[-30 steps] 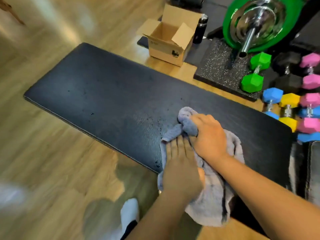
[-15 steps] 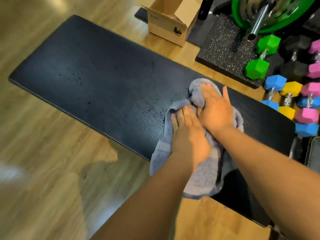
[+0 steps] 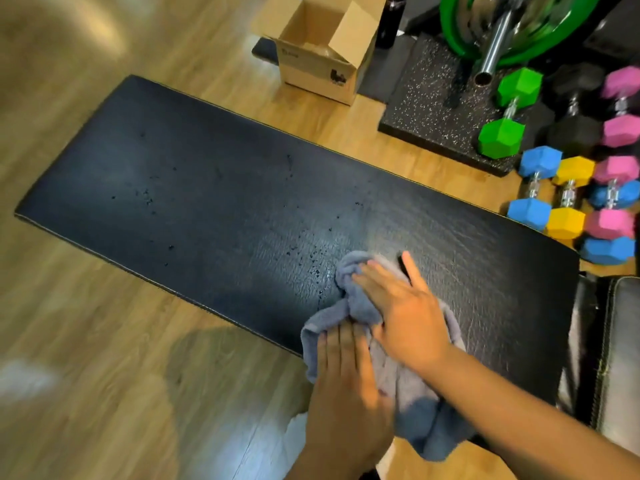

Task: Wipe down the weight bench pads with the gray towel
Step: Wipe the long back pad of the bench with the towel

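The long black bench pad (image 3: pixel 214 188) stretches from the left to the right of the view, speckled with dark droplets near its middle. A crumpled gray towel (image 3: pixel 412 403) lies over the pad's near edge and hangs down past it. My left hand (image 3: pixel 346 382) presses flat on the towel's lower left part, fingers straight. My right hand (image 3: pixel 405 306) lies flat on the towel's upper part, fingers spread and pointing up-left. A second black pad (image 3: pixel 620 344) adjoins at the right edge.
An open cardboard box (image 3: pixel 322 53) stands on the wooden floor behind the pad. At the back right are a speckled black mat (image 3: pixel 433 109), a green weight plate on a steel bar (image 3: pixel 495 46), and several coloured dumbbells (image 3: pixel 568 199).
Both hands and the towel have slid back toward the pad's near edge after reaching farther across it half a second ago. The camera view has shifted.
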Demonstrator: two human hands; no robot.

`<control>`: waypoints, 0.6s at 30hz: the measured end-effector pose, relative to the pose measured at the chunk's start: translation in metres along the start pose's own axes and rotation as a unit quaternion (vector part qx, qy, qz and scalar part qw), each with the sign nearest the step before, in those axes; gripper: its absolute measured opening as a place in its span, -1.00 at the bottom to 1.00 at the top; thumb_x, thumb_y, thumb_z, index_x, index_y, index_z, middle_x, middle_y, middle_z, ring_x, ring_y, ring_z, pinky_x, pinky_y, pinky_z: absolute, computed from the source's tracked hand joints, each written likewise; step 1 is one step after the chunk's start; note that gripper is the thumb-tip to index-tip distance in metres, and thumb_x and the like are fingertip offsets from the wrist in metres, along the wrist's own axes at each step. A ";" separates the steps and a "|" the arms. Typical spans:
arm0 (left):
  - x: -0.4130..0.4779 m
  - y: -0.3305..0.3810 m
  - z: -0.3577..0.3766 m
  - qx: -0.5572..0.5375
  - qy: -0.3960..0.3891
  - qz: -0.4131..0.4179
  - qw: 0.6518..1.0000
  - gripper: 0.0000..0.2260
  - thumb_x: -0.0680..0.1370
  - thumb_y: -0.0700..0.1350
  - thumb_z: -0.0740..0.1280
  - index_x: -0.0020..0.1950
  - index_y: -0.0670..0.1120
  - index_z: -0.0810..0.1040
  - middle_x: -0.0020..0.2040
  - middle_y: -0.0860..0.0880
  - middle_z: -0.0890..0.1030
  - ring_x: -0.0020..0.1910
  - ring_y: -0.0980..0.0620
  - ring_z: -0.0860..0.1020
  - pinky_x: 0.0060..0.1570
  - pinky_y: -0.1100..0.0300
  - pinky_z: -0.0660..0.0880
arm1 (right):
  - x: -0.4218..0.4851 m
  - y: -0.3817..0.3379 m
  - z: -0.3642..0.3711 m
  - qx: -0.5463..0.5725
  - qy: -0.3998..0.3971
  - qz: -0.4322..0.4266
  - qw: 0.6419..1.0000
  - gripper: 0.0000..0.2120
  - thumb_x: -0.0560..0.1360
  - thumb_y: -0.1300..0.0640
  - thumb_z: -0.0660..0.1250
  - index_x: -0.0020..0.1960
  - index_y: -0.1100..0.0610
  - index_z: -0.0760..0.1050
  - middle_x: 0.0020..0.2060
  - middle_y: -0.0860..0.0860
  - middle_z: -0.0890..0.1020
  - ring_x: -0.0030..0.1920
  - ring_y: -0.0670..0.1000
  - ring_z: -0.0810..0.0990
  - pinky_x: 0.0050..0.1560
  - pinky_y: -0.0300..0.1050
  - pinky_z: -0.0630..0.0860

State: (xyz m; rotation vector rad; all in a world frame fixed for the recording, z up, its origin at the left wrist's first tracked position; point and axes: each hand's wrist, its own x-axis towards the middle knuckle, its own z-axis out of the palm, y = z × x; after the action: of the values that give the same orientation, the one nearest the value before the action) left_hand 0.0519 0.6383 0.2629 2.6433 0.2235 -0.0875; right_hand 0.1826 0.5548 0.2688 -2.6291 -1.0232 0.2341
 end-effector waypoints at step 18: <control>-0.004 -0.010 -0.007 0.075 -0.091 -0.053 0.992 -0.49 0.41 -0.03 0.18 0.16 -0.38 0.56 0.14 -0.39 0.56 0.16 -0.35 0.52 0.29 -0.11 0.24 | 0.012 -0.026 0.010 0.121 0.022 -0.094 0.988 -0.57 0.41 0.02 0.25 0.25 0.03 0.55 0.23 -0.11 0.59 0.36 -0.11 0.43 0.45 0.23 0.08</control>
State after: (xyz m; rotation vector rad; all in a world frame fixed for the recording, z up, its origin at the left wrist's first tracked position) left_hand 0.0468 0.6495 0.2645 2.7506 0.3064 -0.3930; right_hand 0.1728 0.5833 0.2675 -2.2963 -1.1417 0.2401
